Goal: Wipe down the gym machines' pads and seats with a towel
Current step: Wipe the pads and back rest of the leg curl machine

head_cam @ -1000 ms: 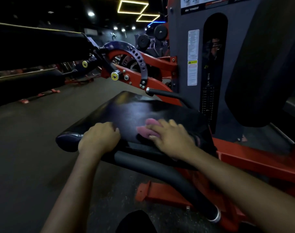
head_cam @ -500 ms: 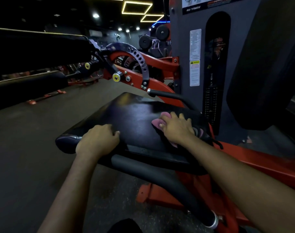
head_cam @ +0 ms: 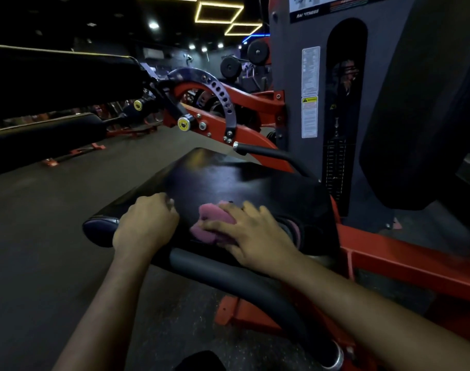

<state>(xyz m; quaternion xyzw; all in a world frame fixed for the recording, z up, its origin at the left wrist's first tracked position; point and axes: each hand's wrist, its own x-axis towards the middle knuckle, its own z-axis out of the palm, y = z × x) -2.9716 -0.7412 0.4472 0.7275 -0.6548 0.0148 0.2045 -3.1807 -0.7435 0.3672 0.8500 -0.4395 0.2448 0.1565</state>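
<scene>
The black padded seat (head_cam: 223, 178) of a red-framed machine lies in front of me. My right hand (head_cam: 255, 236) presses a bunched pink towel (head_cam: 212, 220) flat onto the near middle of the seat, fingers spread over it. The towel bulges out between thumb and forefinger. To its left, my left hand (head_cam: 145, 226) rests on the seat's near left edge with curled fingers, holding nothing. A dark strip of cloth shows at the seat's right side, partly hidden behind my right hand.
A black curved handle (head_cam: 228, 274) runs just under the seat's near edge; another handle (head_cam: 266, 152) sticks out at the far side. The grey weight-stack tower (head_cam: 295, 76) and a large black back pad (head_cam: 421, 116) stand to the right. Black roller pads (head_cam: 54, 81) hang at the left over open floor.
My right hand has slid the towel from the seat's right side back toward the near middle. My left hand has stayed on the near left edge.
</scene>
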